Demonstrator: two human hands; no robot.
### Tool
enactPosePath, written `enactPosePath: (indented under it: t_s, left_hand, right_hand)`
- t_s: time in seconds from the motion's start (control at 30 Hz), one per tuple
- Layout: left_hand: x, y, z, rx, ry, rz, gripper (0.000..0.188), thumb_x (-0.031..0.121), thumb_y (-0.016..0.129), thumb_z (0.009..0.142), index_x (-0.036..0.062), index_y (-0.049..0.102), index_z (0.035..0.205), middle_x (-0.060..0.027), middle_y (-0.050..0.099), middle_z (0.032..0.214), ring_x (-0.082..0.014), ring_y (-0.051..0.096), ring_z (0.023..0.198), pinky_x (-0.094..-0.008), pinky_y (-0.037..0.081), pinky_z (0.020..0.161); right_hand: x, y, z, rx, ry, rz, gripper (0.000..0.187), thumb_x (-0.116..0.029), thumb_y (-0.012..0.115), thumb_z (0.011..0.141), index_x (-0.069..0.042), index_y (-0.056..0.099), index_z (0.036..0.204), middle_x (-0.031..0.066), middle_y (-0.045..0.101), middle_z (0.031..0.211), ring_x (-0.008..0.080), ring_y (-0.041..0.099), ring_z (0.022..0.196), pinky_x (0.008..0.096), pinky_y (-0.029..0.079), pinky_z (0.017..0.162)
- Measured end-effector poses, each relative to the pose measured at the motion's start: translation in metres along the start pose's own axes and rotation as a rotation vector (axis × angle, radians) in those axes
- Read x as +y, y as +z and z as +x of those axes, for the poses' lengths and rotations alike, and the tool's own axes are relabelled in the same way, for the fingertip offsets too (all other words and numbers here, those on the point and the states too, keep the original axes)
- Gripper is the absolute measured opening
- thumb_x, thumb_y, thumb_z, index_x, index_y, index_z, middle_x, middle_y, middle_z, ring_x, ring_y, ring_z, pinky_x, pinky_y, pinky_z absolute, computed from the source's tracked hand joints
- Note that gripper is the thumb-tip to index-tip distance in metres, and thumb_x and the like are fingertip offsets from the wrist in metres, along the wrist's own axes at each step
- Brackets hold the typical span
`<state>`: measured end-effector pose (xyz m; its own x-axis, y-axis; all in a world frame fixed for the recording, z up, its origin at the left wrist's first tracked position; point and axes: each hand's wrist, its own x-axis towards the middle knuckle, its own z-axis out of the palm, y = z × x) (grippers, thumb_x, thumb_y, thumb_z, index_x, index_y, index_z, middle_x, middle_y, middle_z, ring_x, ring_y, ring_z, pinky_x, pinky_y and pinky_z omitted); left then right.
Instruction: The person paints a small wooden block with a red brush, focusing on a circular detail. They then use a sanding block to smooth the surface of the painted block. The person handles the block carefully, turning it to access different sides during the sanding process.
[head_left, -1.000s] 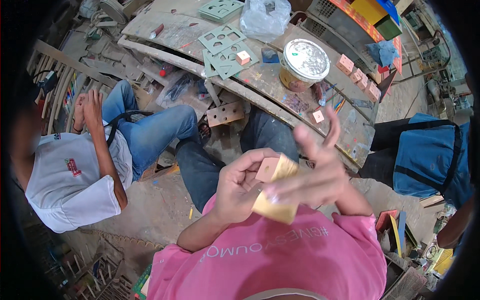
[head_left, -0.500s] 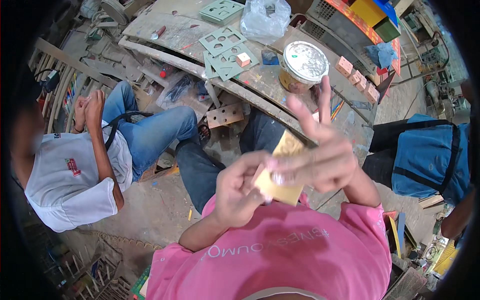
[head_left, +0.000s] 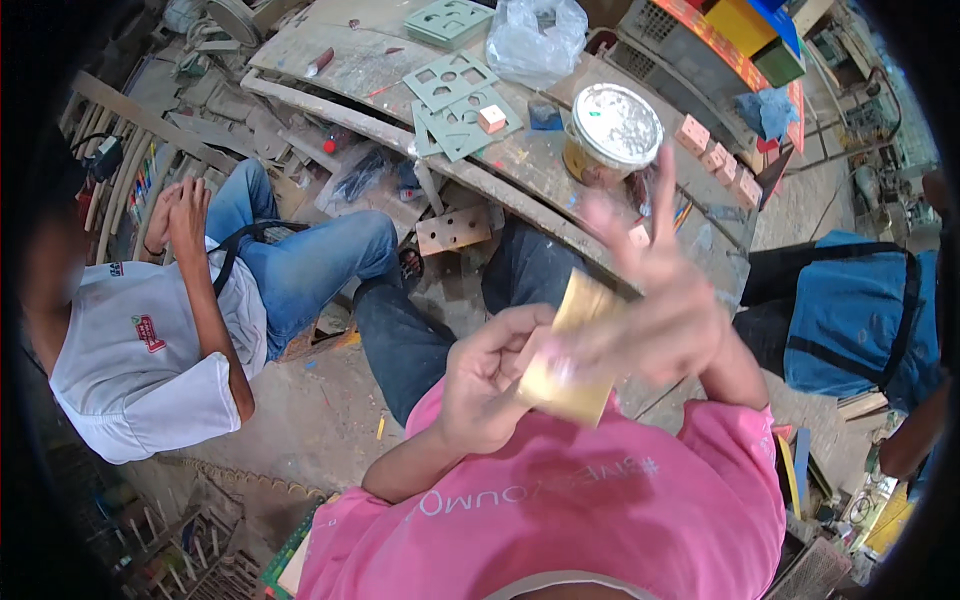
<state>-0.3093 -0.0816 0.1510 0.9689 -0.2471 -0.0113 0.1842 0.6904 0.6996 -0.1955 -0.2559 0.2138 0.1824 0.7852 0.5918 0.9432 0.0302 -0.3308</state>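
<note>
My left hand (head_left: 490, 385) is closed in front of my chest, its fingertips around a small pale wooden block that is mostly hidden. Against that block lies a stiff yellow piece, which looks like a folded sheet of sandpaper (head_left: 575, 390). My right hand (head_left: 650, 310), smeared by motion, presses the sandpaper between thumb and lower fingers while two other fingers stick up. Beyond my hands, a round tub with a whitish lid (head_left: 617, 125) stands on the worktable (head_left: 370, 75). A wooden cube (head_left: 491, 118) rests on grey-green cut-out plates (head_left: 458, 138).
Several drilled wooden blocks (head_left: 692, 133) line the table's right side. A clear plastic bag (head_left: 537, 40) and stacked plates (head_left: 447, 20) lie at the far edge. One seated person (head_left: 160, 340) with clasped hands is at my left; another in blue (head_left: 845, 320) is at my right.
My right hand has shifted slightly over the yellow sandpaper and is more blurred. The sandpaper and my left hand have moved a little right and down in the picture.
</note>
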Motion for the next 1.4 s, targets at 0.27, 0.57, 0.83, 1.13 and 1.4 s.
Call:
enactPosePath:
  t_s: [0.27, 0.57, 0.83, 1.13, 1.4]
  left_hand:
    - [-0.003, -0.004, -0.001, -0.06, 0.028, 0.063, 0.049, 0.016, 0.06, 0.087, -0.0072, 0.04, 0.125, -0.0132, 0.055, 0.115, -0.0163, 0.056, 0.106, -0.0304, 0.043, 0.093]
    - [0.003, 0.005, -0.006, -0.015, -0.032, 0.005, 0.052, 0.012, 0.066, 0.083, -0.0057, 0.041, 0.125, -0.0106, 0.056, 0.113, -0.0142, 0.056, 0.102, -0.0277, 0.045, 0.088]
    - [-0.002, -0.004, -0.005, -0.076, 0.002, 0.081, 0.054, 0.021, 0.063, 0.086, -0.0064, 0.04, 0.126, -0.0117, 0.056, 0.116, -0.0154, 0.055, 0.106, -0.0285, 0.044, 0.09]
    - [0.005, -0.001, -0.005, -0.113, -0.1, 0.038, 0.053, 0.025, 0.063, 0.087, -0.0056, 0.042, 0.125, -0.0078, 0.057, 0.109, -0.0126, 0.056, 0.098, -0.0271, 0.045, 0.086]
    - [0.003, -0.012, 0.004, -0.299, -0.021, -0.04, 0.056, 0.026, 0.061, 0.087, -0.005, 0.04, 0.129, -0.0126, 0.057, 0.112, -0.0149, 0.056, 0.1, -0.0279, 0.044, 0.085]
  right_hand:
    - [-0.009, 0.001, 0.005, 0.026, 0.006, 0.06, 0.024, -0.018, 0.05, 0.084, -0.019, 0.072, 0.074, -0.0096, 0.07, 0.089, 0.0309, 0.04, 0.129, 0.0725, -0.011, 0.097]
    - [-0.013, 0.007, -0.005, -0.001, -0.028, -0.01, 0.013, -0.015, 0.061, 0.076, -0.024, 0.071, 0.075, 0.0112, 0.06, 0.114, 0.0378, 0.037, 0.129, 0.0726, -0.006, 0.099]
    - [-0.003, -0.013, 0.004, -0.049, 0.003, -0.041, 0.015, -0.02, 0.057, 0.08, -0.022, 0.072, 0.08, 0.0098, 0.065, 0.109, 0.0402, 0.038, 0.128, 0.0699, -0.01, 0.1]
    - [-0.012, 0.0, 0.0, -0.051, -0.03, 0.015, 0.017, -0.02, 0.056, 0.082, -0.019, 0.072, 0.081, 0.015, 0.061, 0.115, 0.0368, 0.042, 0.126, 0.0683, -0.013, 0.1]
    - [0.017, -0.033, -0.004, -0.04, 0.208, -0.128, 0.018, -0.019, 0.058, 0.08, -0.012, 0.072, 0.087, 0.0039, 0.07, 0.094, 0.0434, 0.036, 0.128, 0.0605, -0.009, 0.105]
